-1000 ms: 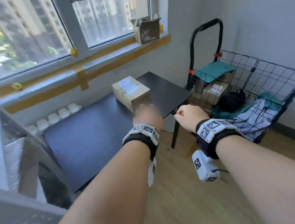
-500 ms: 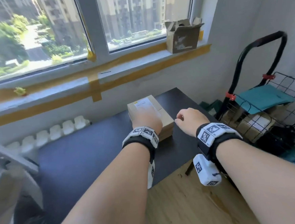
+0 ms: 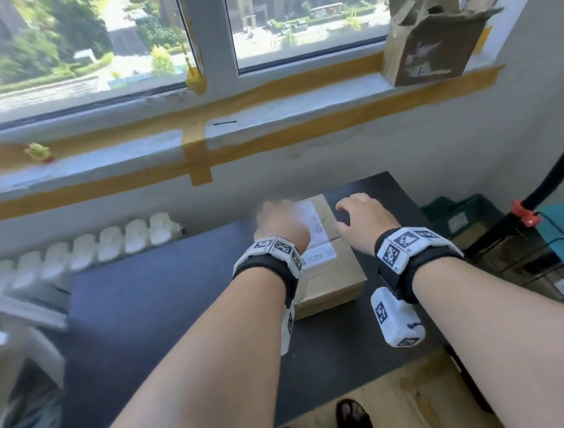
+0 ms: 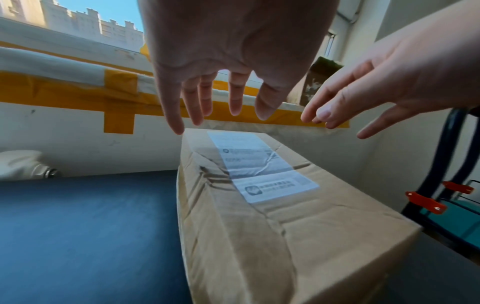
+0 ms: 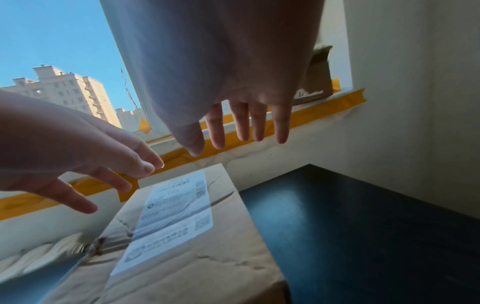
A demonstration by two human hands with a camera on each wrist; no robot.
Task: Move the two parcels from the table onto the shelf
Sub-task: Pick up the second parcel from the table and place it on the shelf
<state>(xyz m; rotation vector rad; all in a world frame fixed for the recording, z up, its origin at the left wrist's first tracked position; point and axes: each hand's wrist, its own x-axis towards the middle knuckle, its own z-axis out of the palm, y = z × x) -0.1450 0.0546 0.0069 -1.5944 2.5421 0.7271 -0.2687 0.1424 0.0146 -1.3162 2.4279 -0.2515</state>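
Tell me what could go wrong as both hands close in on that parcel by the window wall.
1. The left hand and right hand hover open above the brown cardboard parcel, no grip yet; grabbing the top alone could slip on its taped, creased surface.
2. The parcel sits near the right edge of the dark table; a sideways nudge might push it toward the black wire cart.
3. Its far end is close to the wall, leaving little finger room.

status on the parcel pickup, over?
Left hand and right hand open, above the parcel, not gripping. Parcel flat on black table. Nothing in the way.
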